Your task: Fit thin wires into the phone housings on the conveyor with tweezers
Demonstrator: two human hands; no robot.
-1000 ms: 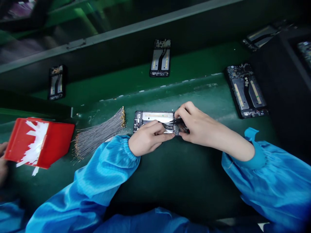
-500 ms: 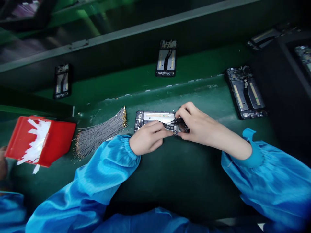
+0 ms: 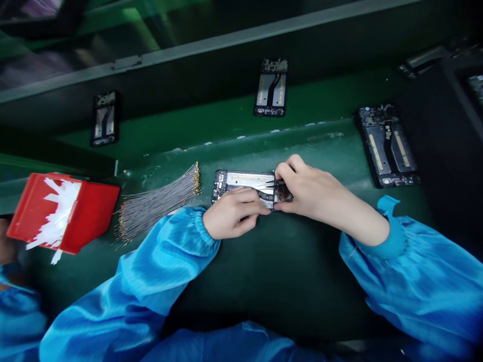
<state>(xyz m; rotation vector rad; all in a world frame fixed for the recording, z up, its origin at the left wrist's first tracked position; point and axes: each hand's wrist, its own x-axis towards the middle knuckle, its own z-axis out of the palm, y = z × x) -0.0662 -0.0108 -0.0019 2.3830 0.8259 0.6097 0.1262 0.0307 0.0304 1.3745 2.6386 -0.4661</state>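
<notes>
An opened phone frame (image 3: 241,182) lies flat on the green bench in front of me. My left hand (image 3: 234,213) rests on its near edge, fingers curled and pinched over the frame. My right hand (image 3: 313,193) covers the frame's right end and pinches dark tweezers (image 3: 272,183) whose tips point left into the frame. A fan of thin grey cables with gold ends (image 3: 158,203) lies just left of the frame. Both arms wear blue sleeves.
A red bin (image 3: 62,211) with white tape sits at the left, beside another person's blue sleeve (image 3: 15,306). More opened phone frames lie on the belt behind: one at the left (image 3: 104,118), one in the middle (image 3: 272,88), one at the right (image 3: 390,146).
The phones on the belt have shifted slightly right in the picture. My hands stay on the frame, with the tweezers still at its right end.
</notes>
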